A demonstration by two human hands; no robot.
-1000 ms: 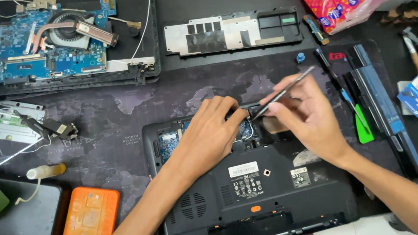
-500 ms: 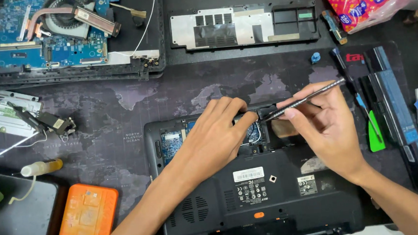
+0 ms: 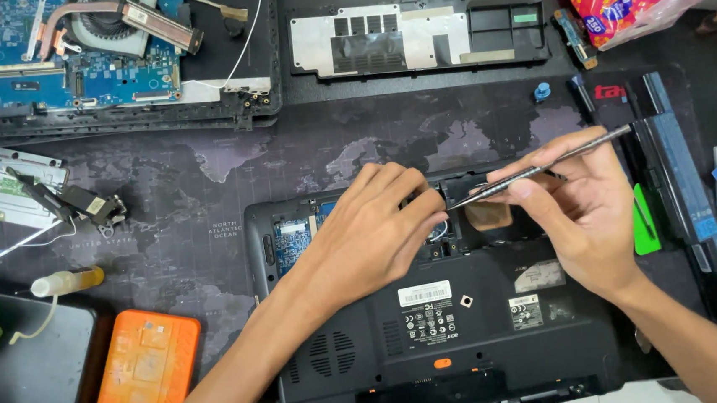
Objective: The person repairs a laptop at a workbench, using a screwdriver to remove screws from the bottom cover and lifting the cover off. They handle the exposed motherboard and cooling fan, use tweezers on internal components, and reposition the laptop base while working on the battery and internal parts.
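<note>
Right hand clamped on metal tool, tip beside left hand fingertips, left grip unclear, over laptop

A black laptop is lying upside down near the front of the mat, its base cover off and blue boards showing at its far left. A slim metal tool is slanting above it, tip dipping left into the opened bay.
</note>
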